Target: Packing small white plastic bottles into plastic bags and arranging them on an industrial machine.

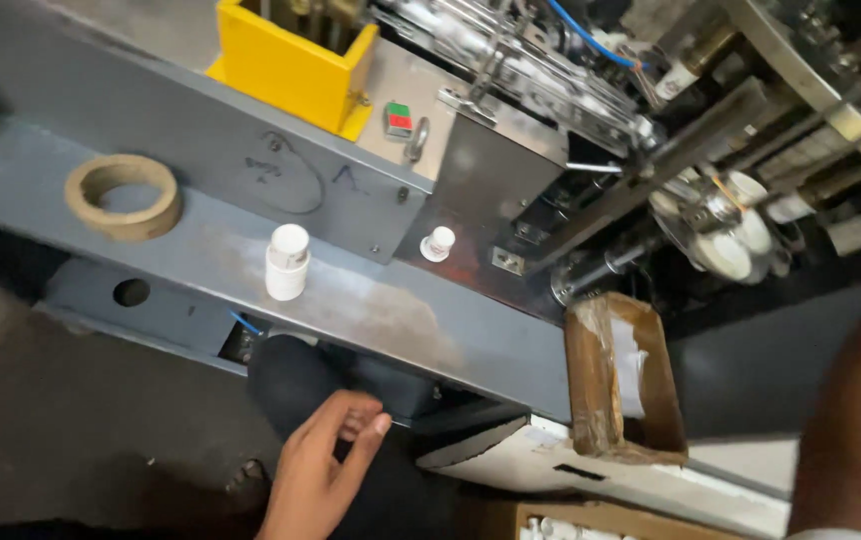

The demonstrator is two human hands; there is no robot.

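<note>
Counted two small white bottles: the taller white bottle (288,261) stood upright on the grey machine ledge (391,310), and a smaller capped one (438,243) sat near it against the steel panel. One cardboard ring (123,196), one yellow box (294,62), one open brown carton (623,378). The left hand (323,466) hovered below the ledge, fingers loosely curled, holding nothing. Right hand wasn't visible, just a blurry forearm (856,400).
</note>
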